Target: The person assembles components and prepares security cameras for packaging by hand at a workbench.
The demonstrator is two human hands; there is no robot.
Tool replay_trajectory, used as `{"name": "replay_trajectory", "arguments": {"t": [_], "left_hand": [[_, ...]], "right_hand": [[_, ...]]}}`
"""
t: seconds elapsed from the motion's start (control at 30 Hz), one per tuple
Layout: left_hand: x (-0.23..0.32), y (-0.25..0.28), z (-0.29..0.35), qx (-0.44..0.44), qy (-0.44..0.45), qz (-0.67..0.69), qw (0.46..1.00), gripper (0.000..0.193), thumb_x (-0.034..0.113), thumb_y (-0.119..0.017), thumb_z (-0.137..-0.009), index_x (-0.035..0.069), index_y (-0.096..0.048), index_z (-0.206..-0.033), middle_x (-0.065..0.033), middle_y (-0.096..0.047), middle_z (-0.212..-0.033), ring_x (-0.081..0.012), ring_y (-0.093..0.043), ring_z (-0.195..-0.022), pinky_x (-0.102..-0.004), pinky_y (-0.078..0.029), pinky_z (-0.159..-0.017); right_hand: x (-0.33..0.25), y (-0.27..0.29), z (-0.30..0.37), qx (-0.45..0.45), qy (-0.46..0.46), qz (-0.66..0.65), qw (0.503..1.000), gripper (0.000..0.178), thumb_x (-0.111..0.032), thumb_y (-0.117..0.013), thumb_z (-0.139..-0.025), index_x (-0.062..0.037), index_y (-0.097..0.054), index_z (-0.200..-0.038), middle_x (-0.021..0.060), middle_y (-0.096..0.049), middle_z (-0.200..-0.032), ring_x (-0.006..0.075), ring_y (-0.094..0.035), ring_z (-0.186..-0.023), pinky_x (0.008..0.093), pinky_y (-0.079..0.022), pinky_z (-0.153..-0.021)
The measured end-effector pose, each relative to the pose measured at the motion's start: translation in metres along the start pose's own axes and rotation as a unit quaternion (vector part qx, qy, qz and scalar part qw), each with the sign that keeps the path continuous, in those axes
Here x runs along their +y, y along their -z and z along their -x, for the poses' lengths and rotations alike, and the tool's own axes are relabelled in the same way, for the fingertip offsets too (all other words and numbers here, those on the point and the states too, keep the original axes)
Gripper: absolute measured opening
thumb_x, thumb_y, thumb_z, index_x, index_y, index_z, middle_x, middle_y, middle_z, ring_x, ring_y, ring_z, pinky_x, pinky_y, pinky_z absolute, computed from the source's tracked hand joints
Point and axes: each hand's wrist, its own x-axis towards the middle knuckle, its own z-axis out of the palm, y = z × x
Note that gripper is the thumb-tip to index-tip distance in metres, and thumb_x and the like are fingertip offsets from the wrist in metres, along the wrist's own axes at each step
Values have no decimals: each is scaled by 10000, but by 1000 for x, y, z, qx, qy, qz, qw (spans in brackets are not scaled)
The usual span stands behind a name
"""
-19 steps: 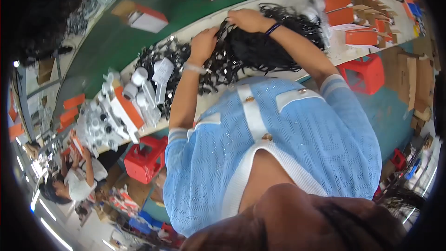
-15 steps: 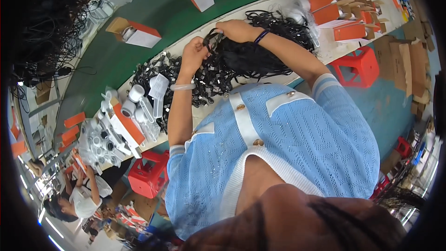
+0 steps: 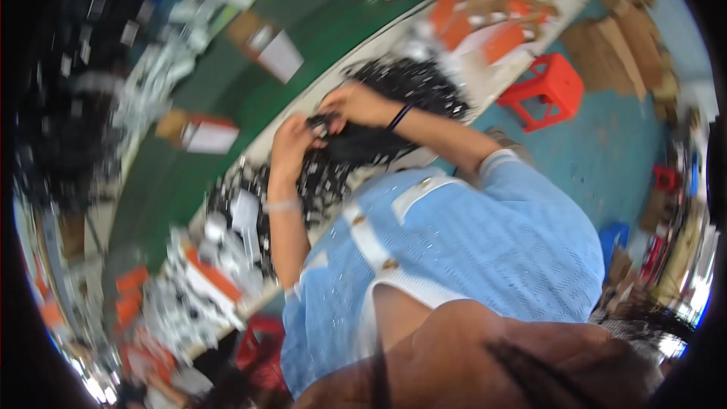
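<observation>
My left hand (image 3: 291,145) and my right hand (image 3: 357,106) meet over the bench, fingers closed on a small bunched black cable (image 3: 322,123). A pale bracelet is round my left wrist and a dark band round my right. Under and beyond my right forearm lies a heap of black cables (image 3: 416,79). Next to my left forearm spreads a pile of short black cables with light-coloured plugs (image 3: 326,182). Motion blur hides the fine detail of the cable ends.
A green belt (image 3: 227,98) runs past the bench, carrying open orange-and-white boxes (image 3: 280,57). Bagged white parts (image 3: 178,288) lie at the left, more orange boxes (image 3: 485,30) at the right end. A red stool (image 3: 547,91) stands on the floor at right; another person is at lower left.
My view has turned, so the whole scene is tilted and blurred. The black cable, a longer strand between my hands before, now looks bunched up between my fingers.
</observation>
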Motion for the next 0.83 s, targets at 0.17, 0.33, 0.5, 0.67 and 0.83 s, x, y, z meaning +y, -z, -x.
{"name": "replay_trajectory", "arguments": {"t": [0.17, 0.33, 0.5, 0.67, 0.83], "left_hand": [[-20, -10, -9, 119, -137, -124, 975, 58, 30, -565, -845, 30, -508, -856, -54, -577, -718, -147, -557, -592, -250, -449, -538], [-19, -56, -8, 201, -364, -627, 660, 85, 109, -548, -819, 64, -547, -890, -69, -587, -850, -282, -563, -817, -402, -460, -649], [-5, -72, 2, 58, -416, -581, 697, 339, 100, -612, -819, 63, -547, -1150, -133, -521, -1162, -300, -560, -913, -359, -479, -762], [-28, -45, 16, 83, -339, -522, 778, 280, 54, -601, -820, 54, -585, -1099, -146, -493, -1202, -264, -569, -914, -348, -486, -771], [-38, -43, 9, 30, -311, -492, 813, 252, 61, -593, -835, 63, -597, -1087, -144, -491, -1202, -258, -568, -933, -344, -481, -789]], "right_hand": [[11, -20, 19, -32, -22, -288, 957, 195, -82, -536, -891, 0, -540, -1068, 107, -607, -1020, 224, -609, -942, 378, -507, -852], [1, -26, 31, 22, 11, -370, 929, 344, -188, -592, -886, -39, -439, -1156, 94, -528, -1101, 236, -540, -1052, 380, -448, -901], [-4, 29, 48, 156, 71, -292, 941, 240, -152, -548, -906, -12, -474, -1087, 118, -591, -980, 237, -607, -892, 392, -523, -795], [-79, 143, 100, 400, 351, 361, 766, 211, -116, -577, -884, -36, -602, -1077, 63, -607, -985, 130, -612, -853, 257, -515, -725], [-168, 223, 119, 341, 427, 631, 551, 362, -86, -482, -919, -105, -418, -1275, 110, -623, -906, 234, -634, -754, 278, -525, -644]]}}
